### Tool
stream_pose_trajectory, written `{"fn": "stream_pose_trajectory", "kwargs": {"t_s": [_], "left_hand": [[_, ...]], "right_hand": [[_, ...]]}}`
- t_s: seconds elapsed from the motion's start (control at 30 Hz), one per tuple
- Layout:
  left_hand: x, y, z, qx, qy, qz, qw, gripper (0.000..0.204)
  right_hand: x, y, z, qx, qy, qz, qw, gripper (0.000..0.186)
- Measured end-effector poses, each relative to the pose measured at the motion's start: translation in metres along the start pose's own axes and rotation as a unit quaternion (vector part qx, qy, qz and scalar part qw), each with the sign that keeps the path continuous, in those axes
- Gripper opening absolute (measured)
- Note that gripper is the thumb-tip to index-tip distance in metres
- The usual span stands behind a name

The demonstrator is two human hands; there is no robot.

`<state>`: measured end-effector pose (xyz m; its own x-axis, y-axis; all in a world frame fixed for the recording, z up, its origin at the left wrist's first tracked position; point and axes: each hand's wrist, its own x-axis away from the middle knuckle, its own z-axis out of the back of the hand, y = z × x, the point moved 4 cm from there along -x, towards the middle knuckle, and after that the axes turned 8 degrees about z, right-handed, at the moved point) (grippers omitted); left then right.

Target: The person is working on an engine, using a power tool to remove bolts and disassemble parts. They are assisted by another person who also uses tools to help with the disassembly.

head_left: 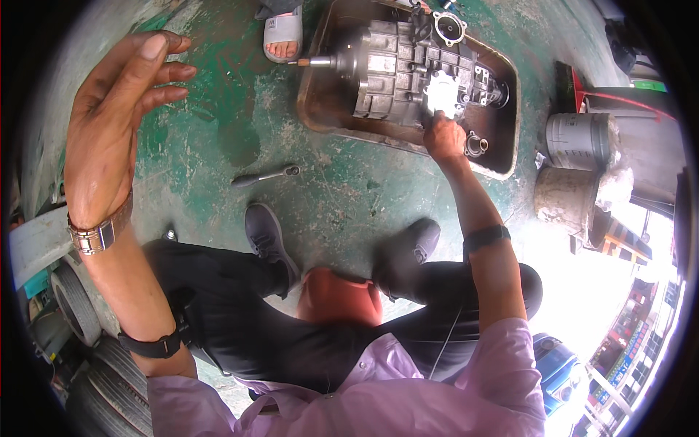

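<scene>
A silver gearbox housing [389, 69] lies in a rusty rimmed metal tray [320, 120]. My right hand [444, 135] is at the bright plate [441, 91] on the housing, its fingers curled there; whether they hold anything I cannot make out. A round metal flanged part [477, 144] sits in the tray beside that hand. My left hand [116, 109] is raised at the left with fingers loosely bent and apart, holding nothing. A ratchet wrench [258, 176] lies on the green floor below the tray.
Another person's foot in a sandal [282, 36] is beyond the tray's left corner. Two buckets [575, 138] stand at the right. Tyres [76, 302] are at lower left. A red stool [337, 298] is between my legs, and a blue object [553, 375] is at lower right.
</scene>
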<state>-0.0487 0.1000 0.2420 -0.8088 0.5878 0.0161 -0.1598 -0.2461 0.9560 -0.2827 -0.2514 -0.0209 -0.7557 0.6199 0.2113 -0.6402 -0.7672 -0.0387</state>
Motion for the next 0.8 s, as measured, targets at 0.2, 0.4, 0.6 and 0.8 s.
{"fn": "stream_pose_trajectory", "kwargs": {"t_s": [0.2, 0.4, 0.6, 0.8], "left_hand": [[-0.002, 0.001, -0.003, -0.008, 0.006, 0.010, 1.000, 0.030], [-0.002, -0.002, -0.001, 0.003, -0.009, 0.011, 1.000, 0.029], [-0.006, -0.002, -0.004, 0.013, -0.014, 0.030, 0.999, 0.028], [-0.003, 0.001, -0.006, 0.019, -0.016, 0.030, 0.999, 0.028]], "right_hand": [[-0.001, 0.004, 0.009, -0.058, -0.001, -0.027, 0.998, 0.047], [0.001, 0.002, 0.000, -0.014, 0.018, 0.002, 1.000, 0.041], [-0.007, 0.011, -0.010, -0.080, -0.029, -0.094, 0.992, 0.035], [-0.007, 0.010, -0.007, -0.125, -0.008, -0.097, 0.987, 0.037]]}}
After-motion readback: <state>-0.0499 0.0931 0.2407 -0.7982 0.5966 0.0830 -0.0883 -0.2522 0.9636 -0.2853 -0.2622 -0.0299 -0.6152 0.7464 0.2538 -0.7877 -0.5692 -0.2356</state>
